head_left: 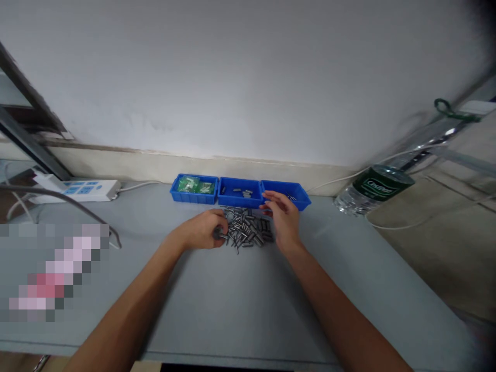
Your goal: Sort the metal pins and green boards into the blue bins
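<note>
Metal pins lie heaped — left hand at nine o'clock, fingers curled round some; right hand, three o'clock, half-open, hold unclear.

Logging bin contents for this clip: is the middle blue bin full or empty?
Neither: a few metal pieces lie inside the middle blue bin, with most of its floor bare.

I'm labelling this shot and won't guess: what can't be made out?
In the head view:
Left grip: its own curl hides what it holds, if anything.
Right blue bin: the right grip covers part of it.
Metal pieces: too small and overlapped to count.
Pinkish patch at left: pixelation hides what it is.
</note>
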The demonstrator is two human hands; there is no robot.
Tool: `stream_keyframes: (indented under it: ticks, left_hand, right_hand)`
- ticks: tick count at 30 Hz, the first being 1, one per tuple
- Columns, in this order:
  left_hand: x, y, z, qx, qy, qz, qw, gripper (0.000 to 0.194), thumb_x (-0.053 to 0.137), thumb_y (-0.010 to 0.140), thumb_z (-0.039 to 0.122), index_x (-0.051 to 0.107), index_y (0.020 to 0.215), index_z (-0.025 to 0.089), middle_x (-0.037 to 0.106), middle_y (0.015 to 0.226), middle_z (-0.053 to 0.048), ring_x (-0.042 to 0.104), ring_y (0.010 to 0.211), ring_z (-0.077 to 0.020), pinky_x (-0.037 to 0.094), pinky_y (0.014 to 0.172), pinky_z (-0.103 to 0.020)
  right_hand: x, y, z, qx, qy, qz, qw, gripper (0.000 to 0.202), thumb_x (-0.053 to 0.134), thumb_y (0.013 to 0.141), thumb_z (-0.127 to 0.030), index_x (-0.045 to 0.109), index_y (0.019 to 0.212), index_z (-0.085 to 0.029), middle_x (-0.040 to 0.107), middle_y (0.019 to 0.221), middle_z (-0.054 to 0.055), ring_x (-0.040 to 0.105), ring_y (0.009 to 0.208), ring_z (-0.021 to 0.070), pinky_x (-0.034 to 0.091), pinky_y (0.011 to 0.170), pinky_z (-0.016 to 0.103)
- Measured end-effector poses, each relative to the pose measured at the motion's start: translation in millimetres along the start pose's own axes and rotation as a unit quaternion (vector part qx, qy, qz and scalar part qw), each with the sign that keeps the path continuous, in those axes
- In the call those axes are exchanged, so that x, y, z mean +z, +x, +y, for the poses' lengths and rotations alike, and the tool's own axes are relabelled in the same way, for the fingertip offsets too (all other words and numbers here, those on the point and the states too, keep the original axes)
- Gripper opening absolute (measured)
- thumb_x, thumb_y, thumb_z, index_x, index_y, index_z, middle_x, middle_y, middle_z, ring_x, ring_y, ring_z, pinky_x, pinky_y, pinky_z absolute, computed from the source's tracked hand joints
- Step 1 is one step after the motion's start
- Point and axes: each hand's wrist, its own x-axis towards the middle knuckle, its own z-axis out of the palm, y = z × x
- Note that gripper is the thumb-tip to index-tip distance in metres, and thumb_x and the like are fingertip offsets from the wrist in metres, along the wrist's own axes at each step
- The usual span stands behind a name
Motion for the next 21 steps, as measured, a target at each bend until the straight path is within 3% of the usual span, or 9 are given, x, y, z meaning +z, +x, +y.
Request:
stream_keyframes:
  ticks: [7, 14, 17, 21]
  left_hand:
    - [-3.6, 0, 1, -0.045, 0.02, -0.009, 0.999, 0.015, 0.071, 0.065, 0.018, 0.072, 0.079, 0.017, 0.066, 0.086, -0.005, 0.062, 0.076, -0.019, 0.051, 0.075, -0.033]
    - [-8.1, -2, 4, -0.035, -0.039, 0.046, 0.998, 0.008, 0.068, 0.068, 0.015, 0.069, 0.076, 0.016, 0.063, 0.084, -0.003, 0.06, 0.068, -0.0133, 0.049, 0.064, -0.027]
    - [-8.8, -2, 8, -0.032, -0.076, 0.087, 0.993, 0.009, 0.069, 0.07, 0.017, 0.067, 0.079, 0.017, 0.064, 0.086, -0.002, 0.061, 0.07, -0.0134, 0.05, 0.064, -0.027]
    - [-10.7, -2, 10, -0.032, -0.133, 0.114, 0.984, 0.012, 0.066, 0.079, 0.018, 0.066, 0.091, 0.018, 0.069, 0.08, -0.001, 0.066, 0.072, -0.0144, 0.053, 0.068, -0.028]
  right_hand:
    - [3, -4, -5, -0.002, -0.004, -0.038, 0.999, 0.024, 0.068, 0.073, -0.032, 0.073, 0.095, -0.024, 0.079, 0.095, 0.005, 0.069, 0.069, 0.0199, 0.054, 0.064, 0.035]
    - [8, -11, -8, -0.012, -0.014, -0.097, 0.995, 0.022, 0.069, 0.076, -0.034, 0.073, 0.095, -0.023, 0.079, 0.089, 0.004, 0.069, 0.067, 0.0183, 0.057, 0.07, 0.036]
    - [9, -14, -10, -0.02, -0.027, -0.147, 0.989, 0.019, 0.069, 0.078, -0.034, 0.074, 0.093, -0.023, 0.078, 0.082, 0.003, 0.071, 0.071, 0.0199, 0.058, 0.072, 0.036]
    - [8, -19, -14, -0.054, -0.086, -0.26, 0.96, 0.016, 0.072, 0.081, -0.033, 0.076, 0.093, -0.025, 0.077, 0.081, 0.003, 0.072, 0.075, 0.0205, 0.057, 0.071, 0.034]
